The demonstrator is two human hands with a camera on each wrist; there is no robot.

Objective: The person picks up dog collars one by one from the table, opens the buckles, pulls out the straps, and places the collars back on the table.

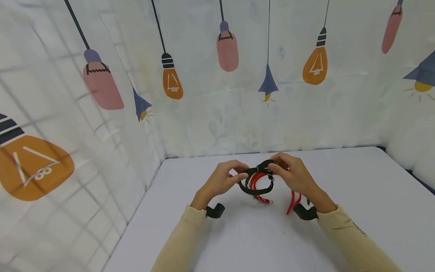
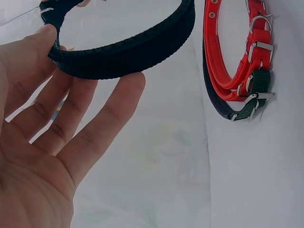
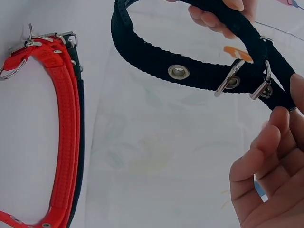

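Note:
A black dog collar [image 1: 256, 192], buckled into a loop, is held up above the table between my two hands. My left hand [image 1: 222, 177] pinches one side of it between thumb and fingers, with one fingertip against the band in the left wrist view. On the other side, my right hand [image 1: 295, 174] pinches the collar near its buckle. Metal eyelets, a buckle and a ring show on the black band [image 3: 152, 61] in the right wrist view. Behind it on the table lie red collars [image 2: 216, 66] with silver buckles, beside a dark collar [image 2: 260, 81].
The white table [image 1: 244, 238] reaches back to a wall cloth [image 1: 204, 124] printed with hanging lamps. More red straps [image 1: 291, 202] lie under and beside the right wrist. Black wrist bands [image 1: 215, 210] are worn at both wrists.

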